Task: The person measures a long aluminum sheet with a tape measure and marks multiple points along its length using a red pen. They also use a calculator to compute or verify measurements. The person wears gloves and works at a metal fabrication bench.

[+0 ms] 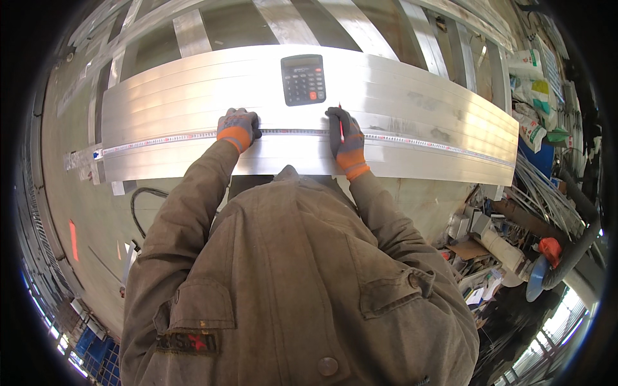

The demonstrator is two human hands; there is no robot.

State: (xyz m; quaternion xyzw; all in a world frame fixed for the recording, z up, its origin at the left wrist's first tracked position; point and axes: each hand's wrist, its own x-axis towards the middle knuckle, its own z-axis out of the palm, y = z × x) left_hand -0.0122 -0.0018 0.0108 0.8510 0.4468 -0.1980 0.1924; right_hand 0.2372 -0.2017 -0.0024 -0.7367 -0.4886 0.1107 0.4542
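Note:
A tape measure blade (283, 132) lies stretched lengthwise over a wide, shiny metal panel (193, 96) made of several long strips. My left hand (237, 127), in a grey and orange work glove, rests on the blade left of the middle, its fingers curled down over it. To the right, my right hand (346, 138) wears a matching glove and grips a slim red pencil (342, 128) that points up and away from me. This hand also covers a short stretch of the blade. Beyond the hands, a black calculator (304, 80) lies flat on the panel.
Metal bars of a frame (290, 22) run beneath and beyond the panel. Filled sacks (529, 122) stand at the far right. Long thin rods (541, 186), boxes and a red object (550, 249) crowd the right side. A dark cable (138, 209) curls at the near left.

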